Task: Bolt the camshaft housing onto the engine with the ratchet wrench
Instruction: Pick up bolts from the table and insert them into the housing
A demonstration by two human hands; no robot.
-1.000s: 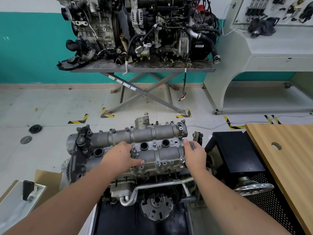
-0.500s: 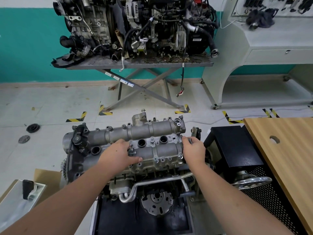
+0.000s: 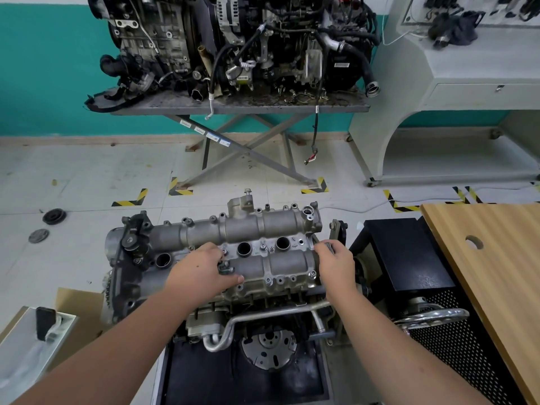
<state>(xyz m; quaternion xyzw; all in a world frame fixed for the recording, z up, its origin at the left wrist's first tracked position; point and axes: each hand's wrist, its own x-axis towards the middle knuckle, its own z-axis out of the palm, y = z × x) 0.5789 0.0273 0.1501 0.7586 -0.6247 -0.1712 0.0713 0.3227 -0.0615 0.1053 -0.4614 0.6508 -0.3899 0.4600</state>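
The grey cast camshaft housing (image 3: 251, 229) lies on top of the engine (image 3: 257, 314) in front of me, with bolts standing in holes along its edges and middle. My left hand (image 3: 198, 273) grips the near tube of the housing left of centre, fingers curled into the valley and thumb stretched along the front. My right hand (image 3: 336, 266) grips the housing's right end, and a small grey metal piece shows at its fingertips.
A wooden table (image 3: 491, 258) and a black box (image 3: 406, 252) stand close on the right. Another engine (image 3: 233, 48) sits on a scissor-lift table at the back, beside a grey console (image 3: 467, 83). A cardboard box with a tray (image 3: 32, 343) sits lower left; two discs (image 3: 54, 216) lie on the floor.
Both hands stay on the housing in the same places. Only my view has shifted a little.
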